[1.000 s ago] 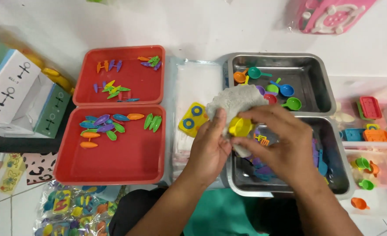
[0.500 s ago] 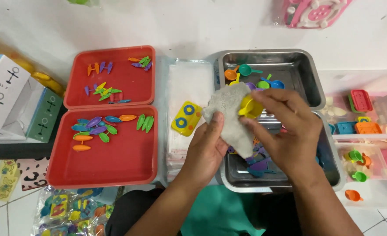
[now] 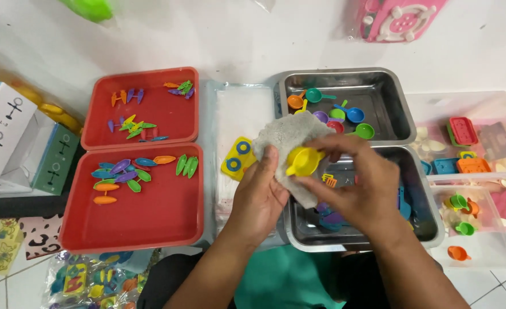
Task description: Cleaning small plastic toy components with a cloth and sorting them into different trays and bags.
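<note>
My left hand [image 3: 257, 193] grips a grey cloth [image 3: 284, 137] from below, held over the gap between the trays. My right hand [image 3: 356, 186] pinches a small yellow toy cup [image 3: 302, 161] and presses it against the cloth. Beside the cloth lies a yellow toy stove [image 3: 237, 158] with blue rings. Below my hands sits the near steel tray [image 3: 373, 240] with purple, blue and orange toy pieces.
The far steel tray [image 3: 387, 91] holds several coloured toy ladles. Two red trays [image 3: 144, 217] at left hold small coloured leaf-shaped pieces. Clear bins [image 3: 493, 252] with toy parts stand right. Boxes [image 3: 12, 137] are at far left, bagged toys [image 3: 87, 280] near bottom left.
My right hand has brought the yellow cup back left and down against the cloth. The camera view shifted slightly.
</note>
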